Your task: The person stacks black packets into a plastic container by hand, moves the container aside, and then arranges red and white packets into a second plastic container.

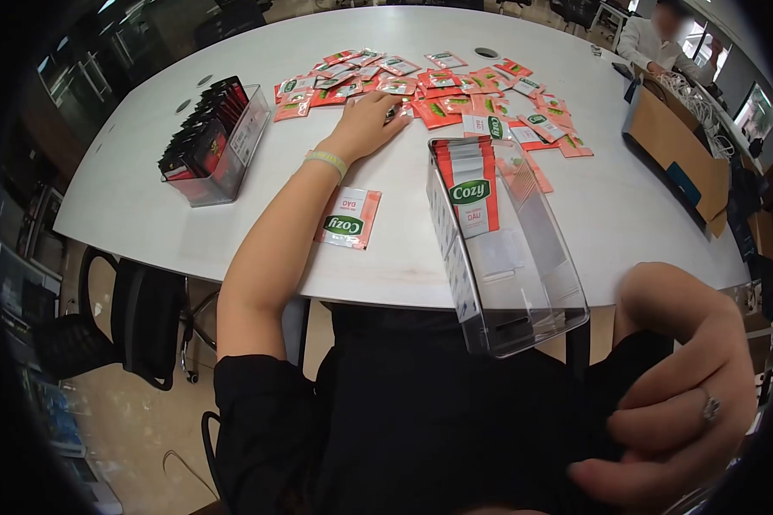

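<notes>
At the lower right of the frame, the right hand has its fingers loosely curled; whether they grip anything cannot be told. Mid-frame, a clear plastic box holds Cozy sachets. Farther up, the left hand, its grip hidden, reaches the sachet pile across the white surface.

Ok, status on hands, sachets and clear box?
Left hand at sachet pile; right hand raised, fingers curled. Clear box partly filled, opening unobstructed. Stray sachet beside left forearm.
</notes>
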A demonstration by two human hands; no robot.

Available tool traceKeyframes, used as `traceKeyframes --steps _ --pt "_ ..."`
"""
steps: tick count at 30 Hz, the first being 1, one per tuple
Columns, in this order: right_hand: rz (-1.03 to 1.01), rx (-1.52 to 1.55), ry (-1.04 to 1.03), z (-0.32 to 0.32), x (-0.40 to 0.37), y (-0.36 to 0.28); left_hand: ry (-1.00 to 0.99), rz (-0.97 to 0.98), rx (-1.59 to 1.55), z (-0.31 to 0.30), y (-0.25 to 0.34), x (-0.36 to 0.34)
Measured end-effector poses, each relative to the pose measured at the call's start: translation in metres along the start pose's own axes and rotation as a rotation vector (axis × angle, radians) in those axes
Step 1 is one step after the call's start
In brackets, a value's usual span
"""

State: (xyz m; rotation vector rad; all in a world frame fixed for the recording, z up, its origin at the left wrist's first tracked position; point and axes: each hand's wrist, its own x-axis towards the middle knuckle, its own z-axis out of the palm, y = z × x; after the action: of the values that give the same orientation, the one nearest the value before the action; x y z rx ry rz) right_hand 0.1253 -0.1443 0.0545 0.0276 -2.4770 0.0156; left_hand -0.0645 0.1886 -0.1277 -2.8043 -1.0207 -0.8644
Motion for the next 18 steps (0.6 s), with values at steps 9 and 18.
traceKeyframes --steps 9,18 --pt "0.219 -0.247 -0.203 -0.020 -0.005 -0.009 -0.008 -0.101 -0.110 0.002 0.004 0.002" --pt "0.457 -0.285 -0.277 -0.059 -0.018 0.029 0.342 0.362 -0.664 -0.108 0.136 0.008"
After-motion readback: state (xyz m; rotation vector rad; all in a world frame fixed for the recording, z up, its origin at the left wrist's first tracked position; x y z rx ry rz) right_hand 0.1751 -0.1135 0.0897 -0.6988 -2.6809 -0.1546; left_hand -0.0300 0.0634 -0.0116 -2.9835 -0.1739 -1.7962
